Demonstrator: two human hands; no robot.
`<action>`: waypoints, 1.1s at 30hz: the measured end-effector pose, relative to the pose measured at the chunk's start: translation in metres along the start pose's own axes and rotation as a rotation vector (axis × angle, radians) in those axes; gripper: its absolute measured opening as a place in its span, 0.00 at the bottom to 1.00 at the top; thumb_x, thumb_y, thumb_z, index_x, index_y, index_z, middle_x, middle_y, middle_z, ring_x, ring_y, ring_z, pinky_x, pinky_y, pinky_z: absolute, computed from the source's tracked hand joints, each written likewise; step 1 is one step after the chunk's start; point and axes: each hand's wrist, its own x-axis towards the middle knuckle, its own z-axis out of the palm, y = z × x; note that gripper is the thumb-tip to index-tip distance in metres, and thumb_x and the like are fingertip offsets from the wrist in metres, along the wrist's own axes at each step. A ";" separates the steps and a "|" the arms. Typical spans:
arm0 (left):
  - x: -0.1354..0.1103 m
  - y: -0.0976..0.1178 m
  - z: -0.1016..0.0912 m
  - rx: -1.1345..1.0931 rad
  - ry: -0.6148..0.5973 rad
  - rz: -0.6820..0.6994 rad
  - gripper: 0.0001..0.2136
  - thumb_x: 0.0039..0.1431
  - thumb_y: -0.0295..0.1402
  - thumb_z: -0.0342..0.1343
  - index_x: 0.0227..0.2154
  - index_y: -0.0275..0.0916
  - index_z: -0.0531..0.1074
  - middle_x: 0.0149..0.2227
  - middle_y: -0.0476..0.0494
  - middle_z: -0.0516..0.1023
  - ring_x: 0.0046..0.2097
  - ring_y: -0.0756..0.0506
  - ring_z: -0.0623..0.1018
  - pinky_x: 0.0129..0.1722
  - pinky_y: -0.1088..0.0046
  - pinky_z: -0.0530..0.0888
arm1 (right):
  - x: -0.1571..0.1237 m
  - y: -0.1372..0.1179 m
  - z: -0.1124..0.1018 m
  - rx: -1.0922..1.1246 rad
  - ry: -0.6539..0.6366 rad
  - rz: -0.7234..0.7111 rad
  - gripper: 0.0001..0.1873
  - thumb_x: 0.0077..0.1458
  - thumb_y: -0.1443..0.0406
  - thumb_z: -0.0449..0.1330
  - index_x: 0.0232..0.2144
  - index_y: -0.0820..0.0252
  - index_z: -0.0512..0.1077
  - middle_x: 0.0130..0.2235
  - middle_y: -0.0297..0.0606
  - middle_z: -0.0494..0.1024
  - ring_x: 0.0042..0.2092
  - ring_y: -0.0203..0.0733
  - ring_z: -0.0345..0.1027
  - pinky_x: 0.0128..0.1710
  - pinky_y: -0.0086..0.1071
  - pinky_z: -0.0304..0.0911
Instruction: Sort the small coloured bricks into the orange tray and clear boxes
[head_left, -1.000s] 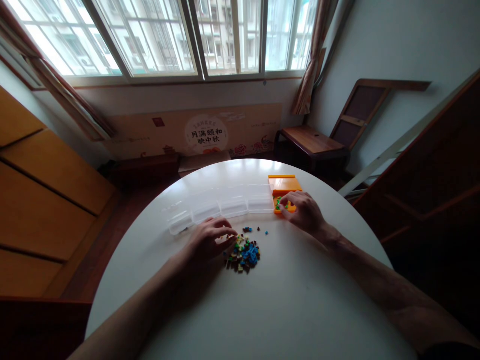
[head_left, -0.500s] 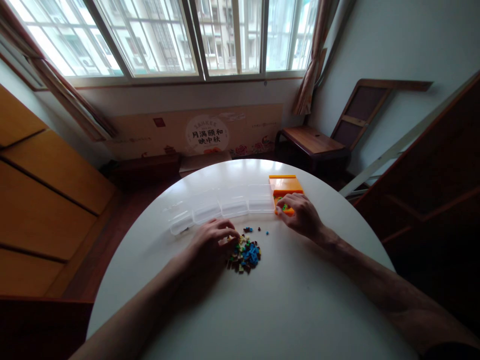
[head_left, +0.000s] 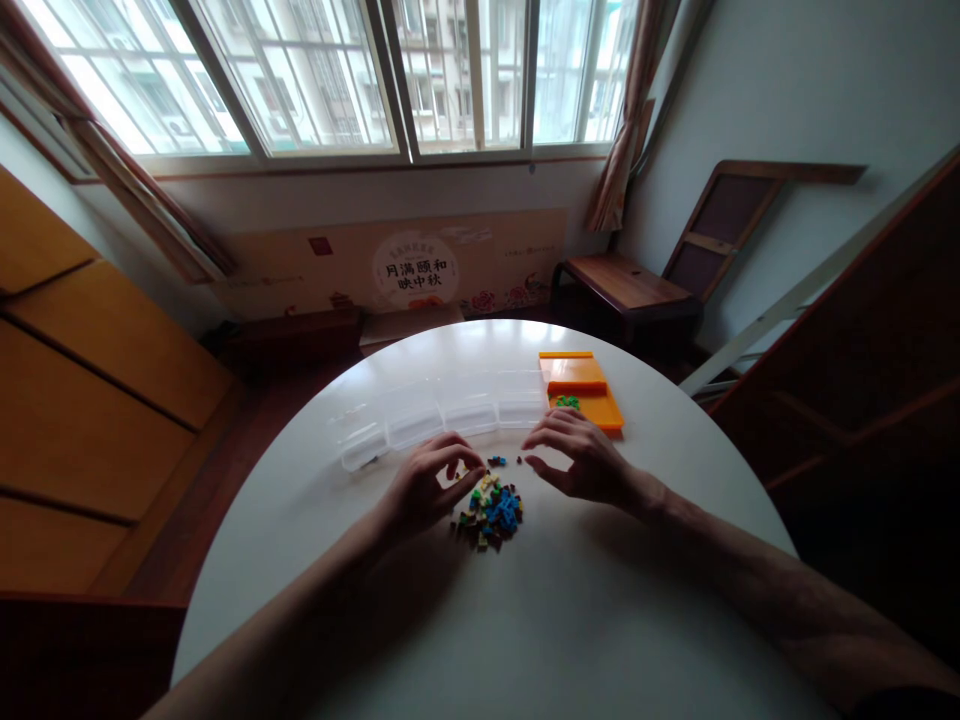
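Note:
A heap of tiny toy building bricks point(head_left: 501, 510) in blue, green, yellow and dark brown lies on the white round table point(head_left: 525, 620). At the heap's upper left edge is my left hand point(head_left: 435, 475), its thumb and forefinger brought together; whatever may be between them is too small to make out. My right hand point(head_left: 581, 455) hovers to the right of the heap, thumb and fingers apart, with nothing seen in it. Just beyond it sits an orange tray point(head_left: 604, 405) with green bricks point(head_left: 568, 402) in its left part.
A curved row of clear plastic boxes point(head_left: 416, 425) stands beyond the heap, reaching the orange tray's left side. A few loose bricks point(head_left: 497, 461) lie between boxes and heap. Past the table are a wooden chair point(head_left: 630, 280) and a window point(head_left: 465, 80).
My right hand has left the orange tray and come toward the heap, uncovering the green bricks. My left hand's fingertips have shifted slightly right and closed together.

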 end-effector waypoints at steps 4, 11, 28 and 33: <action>0.002 0.014 0.007 -0.214 0.008 -0.119 0.10 0.73 0.37 0.63 0.39 0.37 0.82 0.38 0.42 0.80 0.37 0.48 0.78 0.38 0.72 0.75 | 0.002 -0.010 0.008 0.043 -0.022 -0.115 0.08 0.70 0.60 0.67 0.47 0.55 0.77 0.41 0.37 0.85 0.43 0.45 0.78 0.54 0.43 0.72; 0.002 0.015 0.026 -0.328 -0.044 -0.156 0.12 0.73 0.41 0.64 0.40 0.37 0.83 0.39 0.42 0.82 0.35 0.49 0.77 0.36 0.74 0.74 | 0.003 -0.012 0.009 0.065 -0.028 -0.188 0.07 0.72 0.59 0.67 0.47 0.56 0.77 0.41 0.37 0.86 0.42 0.42 0.80 0.54 0.40 0.72; -0.002 -0.003 0.014 0.047 0.038 0.049 0.09 0.75 0.36 0.62 0.40 0.41 0.85 0.40 0.42 0.84 0.38 0.47 0.81 0.43 0.68 0.77 | -0.004 0.020 -0.007 -0.084 0.069 -0.003 0.03 0.71 0.67 0.65 0.42 0.56 0.79 0.40 0.37 0.86 0.42 0.45 0.78 0.52 0.43 0.72; -0.003 -0.018 0.004 0.230 0.020 0.144 0.07 0.74 0.34 0.62 0.40 0.42 0.83 0.40 0.45 0.85 0.37 0.48 0.81 0.44 0.67 0.73 | -0.014 0.044 -0.022 -0.181 0.098 0.173 0.04 0.68 0.69 0.65 0.39 0.56 0.80 0.38 0.38 0.86 0.41 0.48 0.78 0.51 0.46 0.72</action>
